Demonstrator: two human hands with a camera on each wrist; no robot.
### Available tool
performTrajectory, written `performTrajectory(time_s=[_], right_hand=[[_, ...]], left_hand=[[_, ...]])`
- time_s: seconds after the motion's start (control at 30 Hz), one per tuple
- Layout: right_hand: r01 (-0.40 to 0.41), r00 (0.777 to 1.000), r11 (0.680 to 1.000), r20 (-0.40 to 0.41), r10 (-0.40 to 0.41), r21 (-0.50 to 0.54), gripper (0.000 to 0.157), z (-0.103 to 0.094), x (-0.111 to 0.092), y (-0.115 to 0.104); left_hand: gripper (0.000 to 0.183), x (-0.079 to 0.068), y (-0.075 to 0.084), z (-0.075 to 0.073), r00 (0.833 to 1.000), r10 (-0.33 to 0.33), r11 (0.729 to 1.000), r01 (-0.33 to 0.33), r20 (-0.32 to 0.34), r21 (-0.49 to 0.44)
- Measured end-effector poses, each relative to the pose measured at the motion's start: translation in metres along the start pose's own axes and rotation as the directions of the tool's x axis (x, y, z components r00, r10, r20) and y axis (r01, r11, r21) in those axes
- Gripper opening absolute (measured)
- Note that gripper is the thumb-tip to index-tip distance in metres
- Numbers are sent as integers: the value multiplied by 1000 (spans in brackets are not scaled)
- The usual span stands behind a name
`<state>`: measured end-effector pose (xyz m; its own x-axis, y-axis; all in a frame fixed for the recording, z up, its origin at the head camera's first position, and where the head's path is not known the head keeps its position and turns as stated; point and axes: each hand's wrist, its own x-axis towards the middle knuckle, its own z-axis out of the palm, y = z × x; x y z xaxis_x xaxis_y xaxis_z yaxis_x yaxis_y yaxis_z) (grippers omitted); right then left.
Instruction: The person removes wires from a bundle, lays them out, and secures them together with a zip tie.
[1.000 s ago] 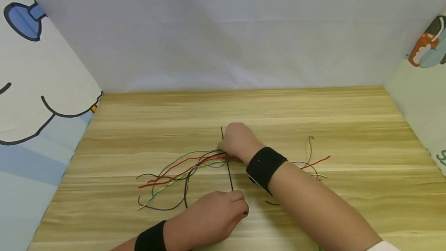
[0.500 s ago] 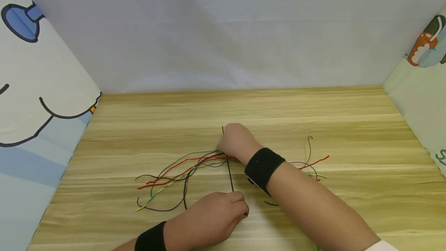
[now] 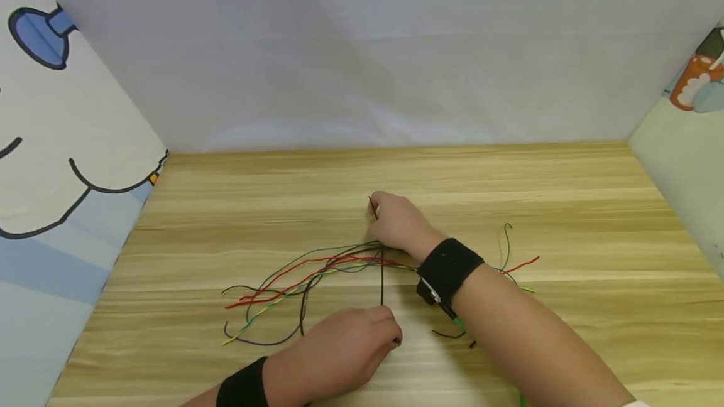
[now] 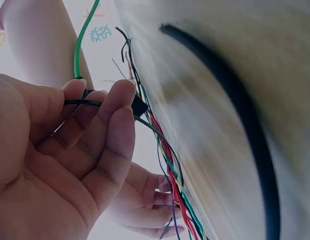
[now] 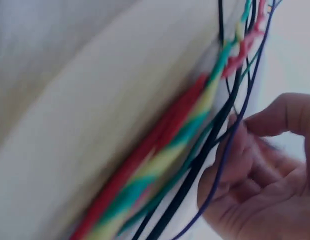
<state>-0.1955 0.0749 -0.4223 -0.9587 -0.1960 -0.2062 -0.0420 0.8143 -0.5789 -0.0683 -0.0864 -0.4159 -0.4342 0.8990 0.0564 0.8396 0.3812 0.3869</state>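
My left hand (image 3: 345, 347), low in the middle of the head view, pinches a black wire (image 3: 382, 281) between thumb and finger. That wire runs away from me across a bundle of loose wires (image 3: 339, 262) in red, black, green, purple and yellow-green. Beyond the bundle, my right hand (image 3: 398, 222) grips the same wire near its far end, whose tip pokes out past the fingers. In the left wrist view, the pinched wire (image 4: 82, 102) crosses the fingers. The right wrist view is blurred, with bundle wires (image 5: 160, 150) close to the right hand (image 5: 265, 175); its exact hold is unclear there.
The bundle lies on a wood-grain table (image 3: 254, 193), its right part hidden under the right forearm. Wire ends (image 3: 520, 264) fan out right of that arm. A pale backdrop (image 3: 384, 80) stands behind, with printed panels at both sides. Black bands (image 3: 452, 269) circle the wrists.
My right hand has shifted slightly right and away from me, taking the black wire's far part along. The wire's near stretch now runs straighter front to back. My left hand has barely moved.
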Motion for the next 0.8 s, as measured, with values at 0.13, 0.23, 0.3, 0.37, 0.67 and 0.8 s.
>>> performTrajectory(time_s=[0.13,0.23,0.3,0.37,0.67,0.8], right_hand=[[69,998,994,5,-70,79,18,-3,3,8],[125,992,986,-13,-124,108,18,-6,4,12],[173,985,978,-33,-170,119,19,-7,4,13],[225,974,967,-63,-219,120,18,-8,3,14],[355,929,931,-145,-341,86,19,-11,-3,19],[416,896,907,-200,-397,65,20,-10,-5,22]], left_hand=[[10,4,-6,-3,996,-87,993,89,36,-74],[11,8,-11,-6,988,-154,981,155,22,-118],[13,11,-15,-9,981,-193,972,187,-26,-142],[16,15,-20,-13,972,-211,971,196,-108,-134],[24,39,-49,-34,822,-370,929,335,-432,-158],[26,47,-62,-36,763,-407,913,349,-502,-211]])
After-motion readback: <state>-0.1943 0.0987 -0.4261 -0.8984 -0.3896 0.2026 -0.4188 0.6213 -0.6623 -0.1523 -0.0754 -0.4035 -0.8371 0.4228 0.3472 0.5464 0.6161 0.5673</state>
